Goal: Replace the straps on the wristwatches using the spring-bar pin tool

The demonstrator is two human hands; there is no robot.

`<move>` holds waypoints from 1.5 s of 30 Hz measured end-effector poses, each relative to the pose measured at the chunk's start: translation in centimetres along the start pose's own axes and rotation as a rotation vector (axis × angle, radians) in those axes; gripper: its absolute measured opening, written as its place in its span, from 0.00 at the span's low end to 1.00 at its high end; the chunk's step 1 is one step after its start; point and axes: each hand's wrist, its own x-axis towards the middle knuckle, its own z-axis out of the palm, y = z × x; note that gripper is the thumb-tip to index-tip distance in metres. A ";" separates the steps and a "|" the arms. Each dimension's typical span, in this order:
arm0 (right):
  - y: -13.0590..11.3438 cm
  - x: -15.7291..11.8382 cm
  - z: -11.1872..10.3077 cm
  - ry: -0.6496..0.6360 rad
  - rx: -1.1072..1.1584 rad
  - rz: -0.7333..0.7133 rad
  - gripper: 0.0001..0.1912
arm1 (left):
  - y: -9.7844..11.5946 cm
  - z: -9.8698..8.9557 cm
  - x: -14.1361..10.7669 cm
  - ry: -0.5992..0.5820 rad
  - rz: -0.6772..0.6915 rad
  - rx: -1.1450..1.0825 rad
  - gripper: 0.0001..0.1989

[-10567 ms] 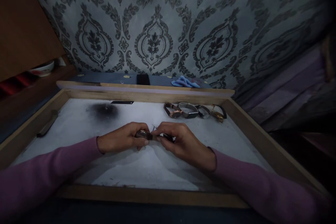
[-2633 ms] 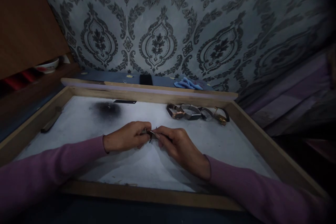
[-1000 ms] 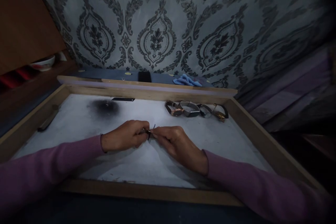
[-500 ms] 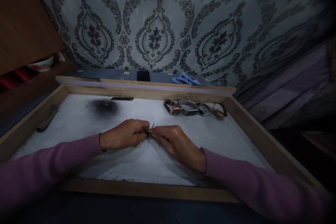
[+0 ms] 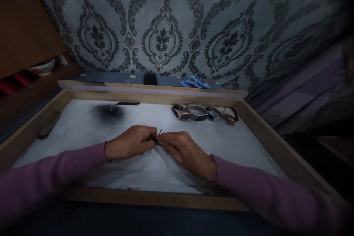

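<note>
Over the middle of a white-bottomed wooden tray (image 5: 160, 199), my two hands meet at the fingertips. My left hand (image 5: 132, 142) is closed round a small dark thing, mostly hidden by the fingers. Pinched fingers of my right hand (image 5: 186, 153) touch the same dark item (image 5: 153, 138) from the right. A thin dark piece (image 5: 160, 132) sticks up between the hands. Several wristwatches stand in a row at the tray's back right, among them a brown-strapped one (image 5: 181, 112), a square-faced one (image 5: 198, 113) and a gold one (image 5: 229, 116).
A black flat blade (image 5: 128, 103) lies along the tray's back edge, beside a dark smudge. At the left wall rests a dark curved tool (image 5: 49, 127). Behind the tray are a blue cloth (image 5: 195, 82) and a black object (image 5: 150, 79). A bowl (image 5: 42, 67) stands on the left shelf.
The small dark item between my fingertips has tilted or sunk slightly, and less of it shows below the fingers. My hands have hardly moved; the view has shifted a little.
</note>
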 end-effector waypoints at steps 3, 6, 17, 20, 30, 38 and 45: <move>-0.1 0.0 0.0 -0.005 0.005 0.004 0.15 | 0.0 0.1 0.0 0.022 0.020 0.029 0.06; -0.2 0.0 0.0 -0.010 0.012 0.013 0.15 | -0.1 0.2 0.0 0.043 0.040 0.060 0.06; -0.2 -0.1 0.1 -0.010 -0.005 0.004 0.16 | -0.1 0.2 0.0 0.048 0.054 0.083 0.06; -0.3 -0.1 0.0 -0.019 0.006 0.016 0.15 | 0.0 0.1 -0.1 0.032 0.050 0.088 0.06; -0.2 0.0 0.0 -0.019 0.004 0.010 0.15 | 0.2 0.1 -0.1 0.020 0.025 0.103 0.07; -0.2 -0.1 -0.2 -0.040 -0.020 0.018 0.14 | -0.2 0.1 0.0 0.019 0.035 0.048 0.05; -0.4 0.3 -1.7 -0.011 -0.047 -0.002 0.12 | -0.4 -0.2 -0.2 -0.054 -0.039 -0.133 0.05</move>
